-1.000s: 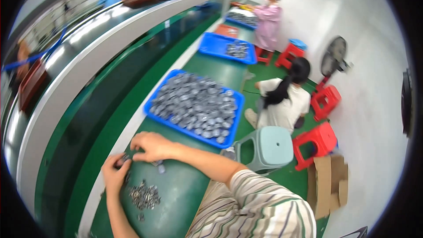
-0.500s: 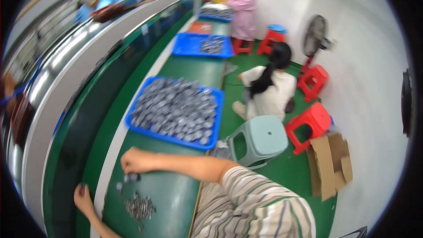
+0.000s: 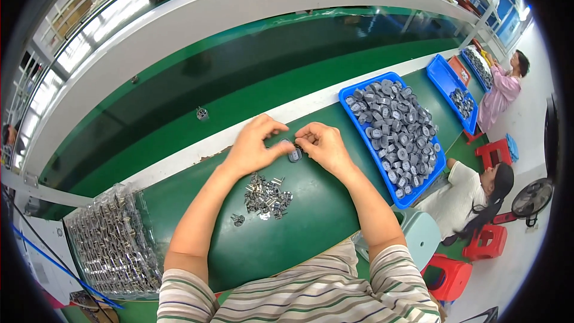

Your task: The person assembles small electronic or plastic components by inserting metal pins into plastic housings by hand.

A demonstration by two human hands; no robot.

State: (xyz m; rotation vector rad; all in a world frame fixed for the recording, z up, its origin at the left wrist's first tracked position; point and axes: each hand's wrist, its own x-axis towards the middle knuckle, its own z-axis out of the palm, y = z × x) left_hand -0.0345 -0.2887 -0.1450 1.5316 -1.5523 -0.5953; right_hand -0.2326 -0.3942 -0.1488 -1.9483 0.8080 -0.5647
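Note:
My hands come together above the green table. My left hand (image 3: 256, 145) is open, its index finger and blurred thumb apart; the thumb tip points at a small grey round part (image 3: 295, 155). My right hand (image 3: 324, 147) has its thumb and fingertips pinched at that part's upper edge. Just nearer to me lies a loose pile of small metal pieces (image 3: 267, 196), with a small clump of metal pieces (image 3: 238, 220) apart at its left. To the right stands a blue tray (image 3: 366, 133) heaped with grey round parts (image 3: 397, 134).
Beyond the white ledge (image 3: 173, 166) runs a green conveyor belt (image 3: 257, 93) carrying a small part (image 3: 202, 113). Bagged metal pieces (image 3: 113, 245) lie at left. A second blue tray (image 3: 439, 75), two people, a pale stool (image 3: 421, 236) and red stools (image 3: 448, 276) are at right.
The view has swung round toward the belt. My left hand has come back from the belt side to beside my right hand, and both now meet over the table.

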